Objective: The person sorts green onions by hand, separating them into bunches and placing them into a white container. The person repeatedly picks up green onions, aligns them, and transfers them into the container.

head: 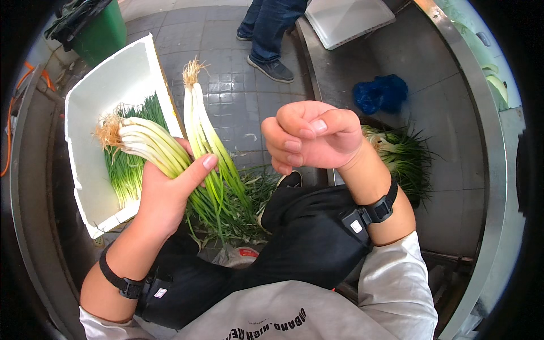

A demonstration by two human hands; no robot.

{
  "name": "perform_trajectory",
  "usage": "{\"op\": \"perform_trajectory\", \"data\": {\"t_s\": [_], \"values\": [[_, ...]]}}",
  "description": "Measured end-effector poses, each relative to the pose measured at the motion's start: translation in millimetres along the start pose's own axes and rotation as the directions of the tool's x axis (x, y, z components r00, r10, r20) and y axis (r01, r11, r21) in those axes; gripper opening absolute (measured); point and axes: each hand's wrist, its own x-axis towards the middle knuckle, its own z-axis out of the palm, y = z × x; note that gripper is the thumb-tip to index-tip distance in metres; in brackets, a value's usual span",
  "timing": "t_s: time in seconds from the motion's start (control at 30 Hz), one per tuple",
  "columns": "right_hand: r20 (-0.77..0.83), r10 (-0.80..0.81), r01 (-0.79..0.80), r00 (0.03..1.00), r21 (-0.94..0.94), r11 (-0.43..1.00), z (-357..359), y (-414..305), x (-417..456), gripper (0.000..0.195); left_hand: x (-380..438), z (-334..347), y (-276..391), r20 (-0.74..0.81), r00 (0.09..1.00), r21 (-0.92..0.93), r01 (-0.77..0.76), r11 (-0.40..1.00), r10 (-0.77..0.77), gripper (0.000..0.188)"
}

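My left hand (170,187) grips a bunch of green onions (155,142), its rooted white ends pointing left. A few more green onions (199,114) stand out between the thumb and fingers of that hand, roots up. To the right, my right hand (312,134) is raised with its fingers curled; nothing shows in them. A white foam box (85,127) on the left holds a layer of green stalks (127,178). Another pile of green onions (401,157) lies beyond my right wrist. Loose leaves (242,212) are heaped on the floor between my legs.
A person's legs (272,38) in jeans are at the top. A green bin (100,34) with a black bag stands at upper left. On the metal surface at right lie a blue plastic bag (380,93) and a white tray (348,19). A metal rim (493,170) curves along the right.
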Motion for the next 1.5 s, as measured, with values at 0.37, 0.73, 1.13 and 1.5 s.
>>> {"op": "perform_trajectory", "data": {"t_s": [0.37, 0.73, 1.13, 1.5], "values": [[-0.528, -0.245, -0.557, 0.813, -0.828, -0.063, -27, 21, -2, 0.015, -1, 7, 4, -0.087, 0.996, -0.006, 0.012, 1.0, -0.012, 0.024], [-0.792, -0.218, -0.821, 0.57, -0.546, -0.164, -42, 34, -3, 0.049, -2, 4, 1, -0.052, 0.999, 0.002, -0.018, 1.0, 0.018, 0.025], [-0.7, -0.359, -0.727, 0.618, -0.682, 0.078, -44, 22, 1, 0.026, -1, 4, 1, -0.045, 0.999, 0.017, -0.01, 1.0, 0.011, 0.027], [-0.507, -0.488, -0.592, 0.711, -0.806, -0.026, -10, 23, 14, 0.041, 0, 2, 0, -0.053, 0.998, 0.017, -0.021, 1.0, 0.022, 0.024]]}}
